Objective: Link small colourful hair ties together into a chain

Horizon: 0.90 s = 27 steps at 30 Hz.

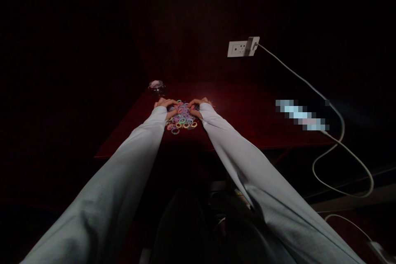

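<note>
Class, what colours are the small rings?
The rings are mostly purple, some yellow and green; head view.

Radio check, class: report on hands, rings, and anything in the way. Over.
Left hand at left side of coloured rings; right hand at right side. Rings heaped on table. Jar beyond left hand, seemingly out of the way.

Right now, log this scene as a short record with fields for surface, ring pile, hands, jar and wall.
surface: dark red table
ring pile: mixed colours, many purple, some yellow at the near side
left hand: fingers curled at the pile's left side
right hand: fingers curled at its right side
grip: unclear
jar: beyond the left hand
wall: white socket plate, cable plugged in
</note>
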Motion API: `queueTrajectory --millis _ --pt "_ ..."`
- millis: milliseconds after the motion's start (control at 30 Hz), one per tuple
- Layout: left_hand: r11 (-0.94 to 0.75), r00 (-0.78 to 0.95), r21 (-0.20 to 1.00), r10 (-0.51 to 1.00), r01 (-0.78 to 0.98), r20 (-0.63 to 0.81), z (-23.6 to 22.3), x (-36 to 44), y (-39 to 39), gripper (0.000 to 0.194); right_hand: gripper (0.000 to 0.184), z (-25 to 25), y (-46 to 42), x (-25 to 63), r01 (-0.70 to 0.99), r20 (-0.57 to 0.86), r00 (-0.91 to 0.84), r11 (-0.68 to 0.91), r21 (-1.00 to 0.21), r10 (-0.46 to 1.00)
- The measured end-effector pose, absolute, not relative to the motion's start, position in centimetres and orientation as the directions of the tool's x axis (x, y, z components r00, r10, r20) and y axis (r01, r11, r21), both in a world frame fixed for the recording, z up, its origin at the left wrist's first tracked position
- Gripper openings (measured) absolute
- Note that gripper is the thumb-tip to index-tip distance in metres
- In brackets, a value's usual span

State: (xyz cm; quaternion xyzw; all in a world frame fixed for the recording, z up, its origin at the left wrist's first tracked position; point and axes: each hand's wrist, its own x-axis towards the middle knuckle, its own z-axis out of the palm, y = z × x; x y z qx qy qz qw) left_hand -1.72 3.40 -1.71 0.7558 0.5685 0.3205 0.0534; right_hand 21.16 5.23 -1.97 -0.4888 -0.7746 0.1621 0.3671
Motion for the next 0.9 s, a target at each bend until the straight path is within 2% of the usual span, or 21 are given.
queueTrajectory --millis 333,633,733,900 --pt "-0.364 0.107 0.42 0.846 0.831 0.522 -1.9 -1.9 3.1 0.024 0.018 -2.9 6.6 21.2 0.593 0.46 -0.204 0.483 -0.644 0.864" --pt "-0.442 0.171 0.369 0.799 0.818 0.577 -1.6 -1.8 2.5 0.03 0.024 -2.1 5.5 21.5 0.644 0.471 -0.249 0.508 -0.572 0.846" --pt "-0.442 0.18 0.363 0.802 0.82 0.57 -1.2 -1.6 2.0 0.03 0.034 -2.1 5.1 21.3 0.663 0.438 -0.307 0.52 -0.538 0.845" --pt "-0.41 0.172 0.333 0.811 0.849 0.559 -0.8 -1.4 1.4 0.028 0.065 -2.3 4.7 20.9 0.638 0.383 -0.469 0.605 -0.476 0.796"
